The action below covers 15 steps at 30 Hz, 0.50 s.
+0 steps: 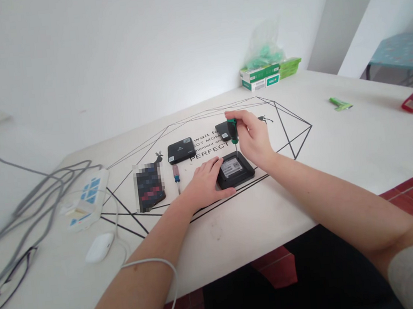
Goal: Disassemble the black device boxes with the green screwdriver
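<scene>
A black set-top box (pixel 238 174) lies on the table with its labelled underside up. My left hand (pixel 207 181) grips its left side, fingers at the far corner and thumb along the near edge. My right hand (pixel 252 135) is closed around the green and black handle of a screwdriver (pixel 232 127). The screwdriver stands upright, its shaft reaching down to the far edge of the box; the tip is too small to make out. Another black box (pixel 181 150) lies to the left. Beyond the screwdriver is a third black box (pixel 222 131), partly hidden by my right hand.
A second screwdriver (pixel 177 176) and a pixelated phone (pixel 150 187) lie left of my hands. Farther left are a power strip (pixel 89 196), a white earphone case (pixel 100 247) and grey cables (pixel 46 210). A white cable crosses my left forearm. Green-white cartons (pixel 260 75) stand by the wall.
</scene>
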Each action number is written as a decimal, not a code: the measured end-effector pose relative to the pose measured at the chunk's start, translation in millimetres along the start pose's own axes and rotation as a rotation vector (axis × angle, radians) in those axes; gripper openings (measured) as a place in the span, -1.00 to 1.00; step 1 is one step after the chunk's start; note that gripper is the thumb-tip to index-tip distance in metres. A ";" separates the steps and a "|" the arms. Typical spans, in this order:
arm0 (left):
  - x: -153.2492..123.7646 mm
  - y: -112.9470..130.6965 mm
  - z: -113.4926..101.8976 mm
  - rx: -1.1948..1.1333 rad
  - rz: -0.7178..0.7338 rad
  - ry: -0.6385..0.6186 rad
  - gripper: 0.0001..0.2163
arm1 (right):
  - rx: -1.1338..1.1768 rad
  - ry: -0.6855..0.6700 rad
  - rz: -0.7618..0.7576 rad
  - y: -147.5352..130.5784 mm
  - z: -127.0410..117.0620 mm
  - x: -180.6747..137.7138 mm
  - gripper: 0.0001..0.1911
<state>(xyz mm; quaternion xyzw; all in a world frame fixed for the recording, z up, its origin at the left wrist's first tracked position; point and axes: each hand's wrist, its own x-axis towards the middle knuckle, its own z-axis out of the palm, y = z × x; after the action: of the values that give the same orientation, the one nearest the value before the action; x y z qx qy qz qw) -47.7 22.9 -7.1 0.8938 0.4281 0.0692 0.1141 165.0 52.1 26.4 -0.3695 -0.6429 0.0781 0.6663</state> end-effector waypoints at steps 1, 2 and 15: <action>0.0 0.2 -0.1 0.000 -0.001 0.001 -0.02 | 0.018 -0.001 0.024 -1.5 -0.2 -0.4 -0.72; 0.1 0.4 -0.3 0.000 -0.003 0.001 -0.03 | 0.033 -0.003 0.041 -3.1 -0.2 -0.5 -0.73; 0.4 -1.0 1.3 0.011 -0.005 0.007 -0.02 | 0.063 -0.061 0.078 -1.4 7.6 -4.8 -0.72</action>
<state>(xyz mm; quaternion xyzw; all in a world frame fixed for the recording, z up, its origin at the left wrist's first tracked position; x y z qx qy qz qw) -48.0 23.6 -8.6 0.8931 0.4311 0.0695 0.1079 156.7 51.3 22.7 -0.3707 -0.6451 0.1356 0.6542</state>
